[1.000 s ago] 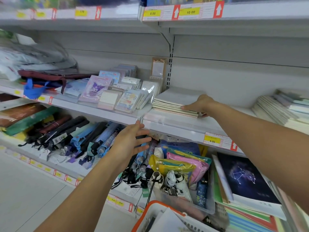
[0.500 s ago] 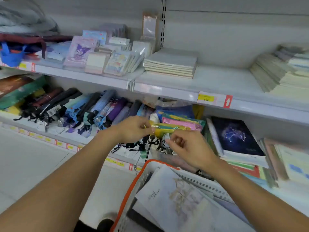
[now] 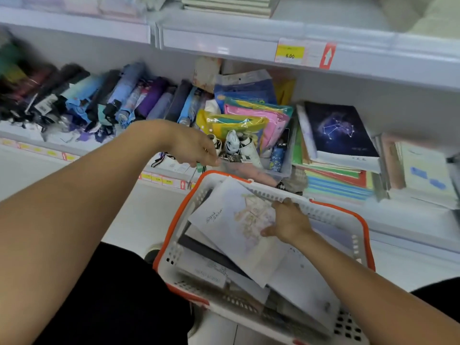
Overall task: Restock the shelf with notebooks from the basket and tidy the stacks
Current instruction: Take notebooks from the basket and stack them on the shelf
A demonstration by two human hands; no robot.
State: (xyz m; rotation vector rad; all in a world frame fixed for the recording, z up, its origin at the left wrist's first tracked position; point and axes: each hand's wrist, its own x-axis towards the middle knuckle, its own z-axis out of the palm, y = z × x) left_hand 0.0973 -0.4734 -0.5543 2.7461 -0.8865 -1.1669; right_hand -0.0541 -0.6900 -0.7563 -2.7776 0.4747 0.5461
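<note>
A white basket with an orange rim (image 3: 331, 215) sits low in front of me, holding several notebooks. On top lies a white notebook with a pale drawing (image 3: 231, 227), tilted. My right hand (image 3: 286, 222) grips its far right edge, thumb on the cover and fingers curled over the edge. My left hand (image 3: 191, 145) hovers above the basket's far left corner with loosely curled fingers and nothing visibly in it. A stack of pale notebooks (image 3: 226, 6) lies on the upper shelf (image 3: 219, 43).
On the lower shelf are folded umbrellas (image 3: 119, 95), a clear bin of coloured pouches (image 3: 249, 120), and a dark constellation notebook (image 3: 341, 130) atop stacked books. A yellow price tag (image 3: 290, 52) marks the upper shelf edge. My dark-clad knees flank the basket.
My view dropped from the shelf to the basket. My right hand left the shelf stack, came down and took hold of the top notebook; my left hand lowered too.
</note>
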